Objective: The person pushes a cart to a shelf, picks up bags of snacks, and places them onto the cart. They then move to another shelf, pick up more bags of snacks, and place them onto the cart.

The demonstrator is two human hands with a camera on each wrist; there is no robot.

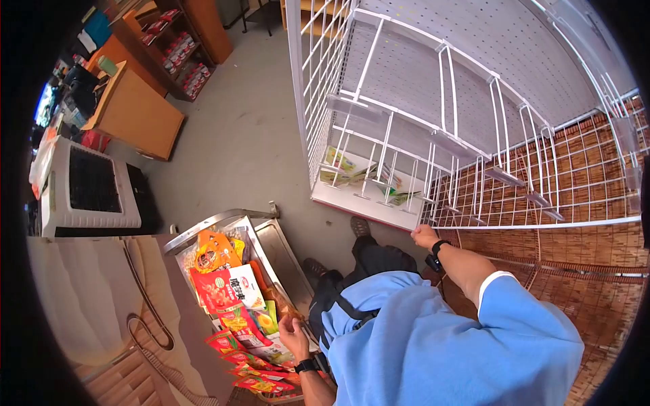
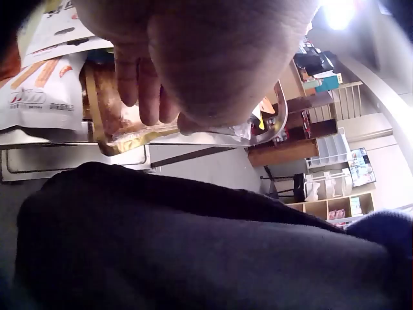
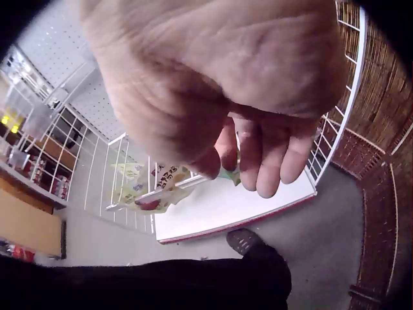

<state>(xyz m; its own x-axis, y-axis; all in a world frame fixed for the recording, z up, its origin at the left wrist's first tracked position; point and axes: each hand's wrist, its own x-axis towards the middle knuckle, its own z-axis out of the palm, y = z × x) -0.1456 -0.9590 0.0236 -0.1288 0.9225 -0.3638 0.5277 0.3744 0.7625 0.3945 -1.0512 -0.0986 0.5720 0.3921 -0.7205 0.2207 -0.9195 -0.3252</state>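
Observation:
My left hand (image 1: 294, 336) is over the near side of a metal cart heaped with snack bags, red bags (image 1: 215, 289) and a white bag (image 1: 245, 287) among them. In the left wrist view its loosely bent fingers hang in front of a brown and gold packet (image 2: 106, 106); whether they touch it is unclear. My right hand (image 1: 425, 236) is beside the front corner of a white wire rack, fingers loosely bent, with nothing seen in it. Behind it, in the right wrist view, green and white packets (image 3: 132, 184) hang or lie low by the white base shelf (image 3: 226, 210).
Long wire hooks stick out from the perforated back panel (image 1: 420, 74) of the rack. Brown woven matting (image 1: 582, 311) stands at the right. A wooden cabinet (image 1: 139, 111) and a white-framed machine (image 1: 95, 183) are at the left. My feet are between cart and rack.

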